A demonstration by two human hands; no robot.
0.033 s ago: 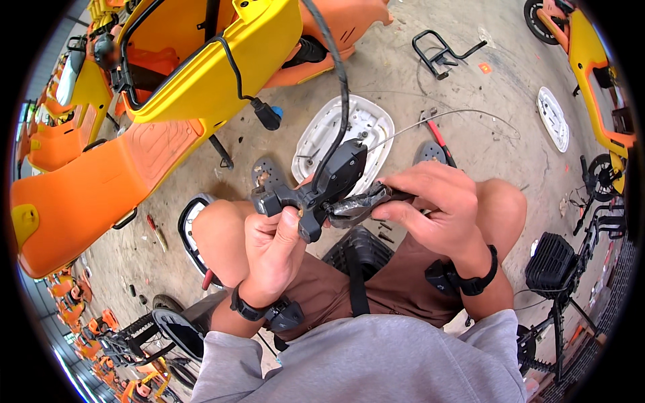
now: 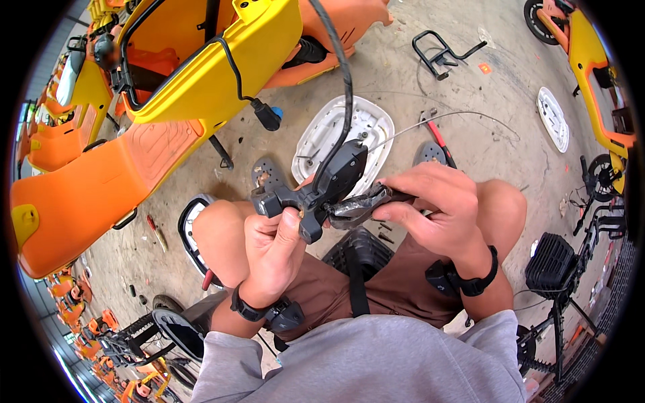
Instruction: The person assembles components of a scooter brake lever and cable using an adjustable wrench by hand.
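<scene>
Between my knees I hold a black plastic housing [image 2: 342, 169] with screws in its face and a clamp-like bracket at its lower left. A thick black cable [image 2: 347, 87] runs up from it past the top edge. My left hand [image 2: 274, 247] is closed on the bracket, thumb and fingers pinching its lower arm. My right hand [image 2: 433, 211] pinches a dark, shiny, crumpled-looking piece [image 2: 356, 207] whose near end touches the housing. Its exact kind I cannot make out. A white plastic tray-shaped cover [image 2: 309, 138] with small loose parts lies on the floor beyond, partly hidden by the housing.
A yellow and orange scooter body [image 2: 154, 148] stands at the left, a plug hanging from it. Red-handled pliers [image 2: 438, 138], a thin wire, a black metal frame [image 2: 440, 54] and another white cover [image 2: 553, 119] lie on the floor. A black crate-like box [image 2: 549, 263] is at the right.
The thick black cable has shifted slightly to the right. Both hands and the pieces they hold look unchanged.
</scene>
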